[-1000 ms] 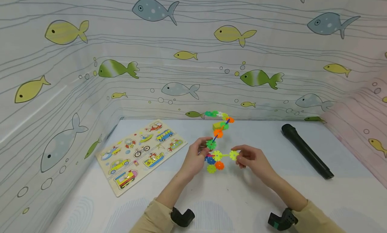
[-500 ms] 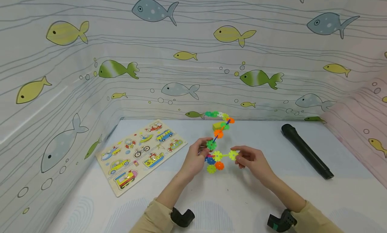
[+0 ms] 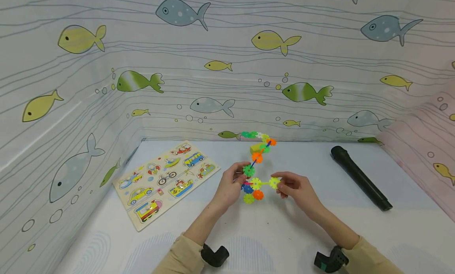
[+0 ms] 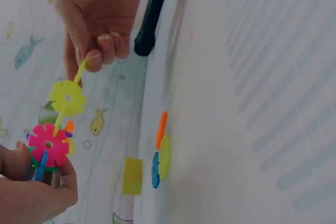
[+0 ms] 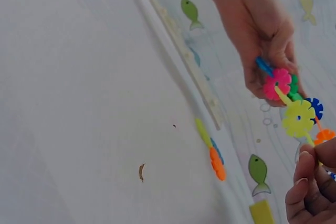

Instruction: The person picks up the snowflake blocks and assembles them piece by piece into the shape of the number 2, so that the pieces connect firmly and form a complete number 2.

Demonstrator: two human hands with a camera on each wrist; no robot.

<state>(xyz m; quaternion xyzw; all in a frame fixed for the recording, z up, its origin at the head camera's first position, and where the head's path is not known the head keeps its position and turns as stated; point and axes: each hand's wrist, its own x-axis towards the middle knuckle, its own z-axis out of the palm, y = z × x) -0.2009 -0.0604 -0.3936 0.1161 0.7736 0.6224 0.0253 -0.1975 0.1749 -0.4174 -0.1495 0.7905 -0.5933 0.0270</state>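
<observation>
A chain of colourful snowflake discs [image 3: 256,157] rises from between my hands toward the back wall. My left hand [image 3: 240,176] grips its lower end at a pink disc [image 4: 48,144] backed by a green disc [image 3: 248,170]. From there a yellow-green disc [image 3: 255,183] links to another yellow-green disc [image 3: 274,182], which my right hand [image 3: 280,185] pinches by its rim. In the right wrist view the pink disc [image 5: 276,83] and the yellow disc [image 5: 298,118] lie between both hands. Under the chain, loose orange, blue and yellow discs [image 3: 253,195] sit on the table.
A wooden vehicle puzzle board [image 3: 165,181] lies to the left on the white table [image 3: 270,234]. A black microphone [image 3: 360,177] lies to the right. A small yellow block [image 3: 254,148] sits behind the chain. Fish-patterned walls [image 3: 213,68] close in three sides.
</observation>
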